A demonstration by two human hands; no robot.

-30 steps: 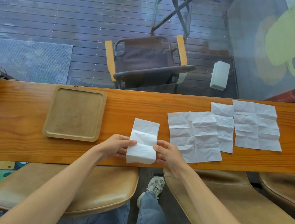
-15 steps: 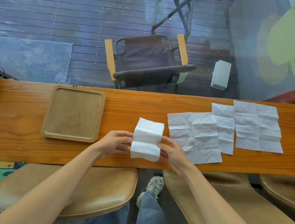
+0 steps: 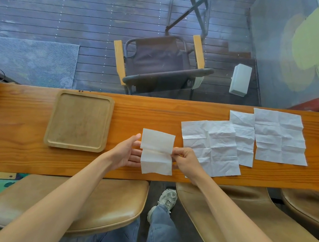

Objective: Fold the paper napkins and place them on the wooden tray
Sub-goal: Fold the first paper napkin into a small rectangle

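White folded napkin (image 3: 156, 152), creased across its middle, sits between both hands over the wooden counter (image 3: 10, 152). Left hand (image 3: 124, 152) lies nearly flat, fingers straight behind the napkin's left edge. Right hand (image 3: 187, 160) pinches the right edge at the crease. Wooden tray (image 3: 52, 119) lies left of the hands, unfolded napkins (image 3: 209, 147) to the right.

this looks like a café, seen from a window-side seat. a long wooden counter (image 3: 155, 112) runs along a glass pane (image 3: 273, 54) bearing a painted green latte cup (image 3: 314, 45), with padded stools (image 3: 120, 206) drawn up to it. beyond the glass lies a planked deck (image 3: 48, 6) with a folding armchair (image 3: 158, 60) and a folding table (image 3: 195, 4).
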